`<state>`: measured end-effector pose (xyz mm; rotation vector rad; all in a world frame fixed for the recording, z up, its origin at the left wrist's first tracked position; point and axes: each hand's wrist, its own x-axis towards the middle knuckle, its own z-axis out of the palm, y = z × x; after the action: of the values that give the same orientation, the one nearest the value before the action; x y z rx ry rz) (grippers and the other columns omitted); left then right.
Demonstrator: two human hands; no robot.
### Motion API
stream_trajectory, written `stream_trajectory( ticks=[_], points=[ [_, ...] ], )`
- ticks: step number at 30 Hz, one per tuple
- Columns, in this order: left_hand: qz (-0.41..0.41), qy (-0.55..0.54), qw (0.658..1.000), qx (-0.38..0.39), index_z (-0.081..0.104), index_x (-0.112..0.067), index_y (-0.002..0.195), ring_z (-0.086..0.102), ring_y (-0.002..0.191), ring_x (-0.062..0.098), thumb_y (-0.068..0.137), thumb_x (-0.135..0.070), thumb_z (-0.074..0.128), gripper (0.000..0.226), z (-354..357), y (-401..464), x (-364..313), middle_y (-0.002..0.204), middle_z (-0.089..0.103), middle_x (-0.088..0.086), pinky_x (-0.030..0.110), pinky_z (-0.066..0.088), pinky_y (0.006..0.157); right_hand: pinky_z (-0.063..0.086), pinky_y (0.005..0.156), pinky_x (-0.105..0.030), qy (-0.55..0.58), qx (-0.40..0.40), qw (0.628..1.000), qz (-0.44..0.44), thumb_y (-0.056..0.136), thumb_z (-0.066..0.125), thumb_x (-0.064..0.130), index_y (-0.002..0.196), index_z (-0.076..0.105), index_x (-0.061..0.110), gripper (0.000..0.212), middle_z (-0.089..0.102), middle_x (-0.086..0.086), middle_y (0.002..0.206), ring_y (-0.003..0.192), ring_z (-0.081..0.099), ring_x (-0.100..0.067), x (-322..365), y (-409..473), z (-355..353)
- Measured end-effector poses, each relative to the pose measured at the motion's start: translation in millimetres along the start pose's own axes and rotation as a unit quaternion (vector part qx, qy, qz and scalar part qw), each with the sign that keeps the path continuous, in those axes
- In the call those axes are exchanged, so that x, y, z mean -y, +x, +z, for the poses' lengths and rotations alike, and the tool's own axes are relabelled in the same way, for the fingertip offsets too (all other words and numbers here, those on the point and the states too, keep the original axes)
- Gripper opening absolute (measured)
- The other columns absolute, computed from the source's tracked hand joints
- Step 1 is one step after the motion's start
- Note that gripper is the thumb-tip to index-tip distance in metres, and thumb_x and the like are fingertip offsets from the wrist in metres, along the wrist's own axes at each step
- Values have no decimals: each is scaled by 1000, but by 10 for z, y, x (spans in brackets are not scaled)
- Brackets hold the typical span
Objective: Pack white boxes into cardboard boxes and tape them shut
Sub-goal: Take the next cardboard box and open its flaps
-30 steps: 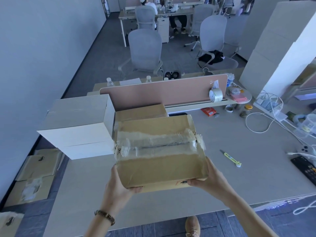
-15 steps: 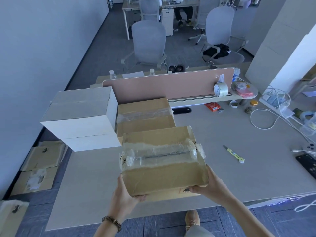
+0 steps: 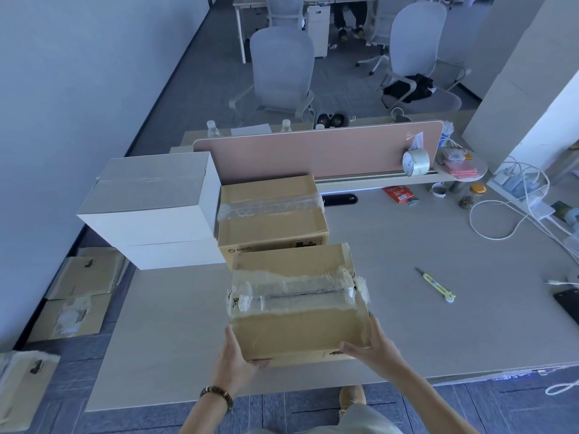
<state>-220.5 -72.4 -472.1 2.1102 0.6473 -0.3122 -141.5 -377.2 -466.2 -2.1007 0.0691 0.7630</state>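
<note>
Nearest, the left hand and right hand grip the near bottom corners of the taped brown cardboard box, fingers curled under its lower edge, thumbs against the near face. Over the last second this box has come down and back toward the near part of the pale grey desk; whether its base already rests on the surface cannot be told. Its top seam is covered with wrinkled clear tape, so it looks sealed, and the step in hand is probably setting it down as finished.

Just beyond it, a second taped brown cardboard box, previously mostly hidden behind the held one, now shows fully. To its left, touching it, stands the stack of white rectangular boxes, unmoved and not yet packed. Far right, the roll of clear tape leans against the pink divider panel, and the yellow-green utility knife lies on the desk.
</note>
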Motion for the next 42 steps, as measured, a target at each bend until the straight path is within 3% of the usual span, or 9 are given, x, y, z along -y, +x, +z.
stream_trajectory(
  ticks=[7,10,14,22,24,28,32,37,42],
  points=[
    [3,-8,999,32,16,-25,152,57,124,26,41,-77,83,139,-125,43,119,145,26,-16,44,43,110,49,89,-31,-45,-64,997,-3,72,76,65,142,43,36,83,59,17,127,112,58,-7,-48,65,-72],
    [11,-41,999,20,19,-21,155,40,139,21,63,-59,84,119,-156,-12,137,148,27,-15,47,37,115,53,91,-31,29,-94,995,-9,81,79,47,136,53,33,62,65,22,118,107,63,-2,-55,30,-95],
    [-10,-156,988,21,42,-20,138,59,117,17,72,-40,86,81,-194,-65,49,131,59,1,39,53,95,57,95,-40,116,-61,991,-27,83,81,34,136,53,33,60,67,14,123,106,68,-9,-70,-23,-105],
    [-9,-317,948,-1,53,-14,121,65,110,24,92,-18,66,33,-210,-123,-41,116,70,7,33,49,84,54,80,-26,249,-28,967,-43,89,76,20,128,51,28,47,67,0,123,100,70,-12,6,-126,-116],
    [1,-328,945,3,54,-12,116,64,111,27,88,-33,71,39,-213,-140,-55,112,71,7,40,50,91,53,80,-25,259,-21,964,-50,88,76,32,124,52,23,44,67,-3,123,101,69,-12,32,-167,-114],
    [-45,-389,920,9,49,-19,140,58,123,19,82,-76,54,81,-253,-138,-9,132,62,-1,42,40,110,42,111,-44,271,-24,961,-56,68,63,83,123,51,6,95,57,-19,124,118,54,-32,-18,-181,-104],
    [-87,-420,902,36,53,-17,136,57,124,22,91,-76,31,77,-351,-73,60,133,62,5,41,38,109,39,110,-34,316,-7,949,-14,69,38,91,129,60,34,86,69,7,127,122,62,-14,-22,-159,-99],
    [-34,-305,945,117,62,2,85,65,90,19,94,-35,58,38,-483,-97,71,111,67,13,29,45,80,39,88,-36,311,2,950,-6,73,29,87,80,63,15,80,69,1,84,83,61,-15,-15,-146,-162],
    [3,-152,970,190,65,-19,118,71,90,19,64,-56,83,68,-530,-60,117,113,69,6,34,58,78,48,79,-34,236,14,972,7,85,63,61,87,79,19,45,72,-8,110,93,69,-24,-33,-121,-217]
  ],
)
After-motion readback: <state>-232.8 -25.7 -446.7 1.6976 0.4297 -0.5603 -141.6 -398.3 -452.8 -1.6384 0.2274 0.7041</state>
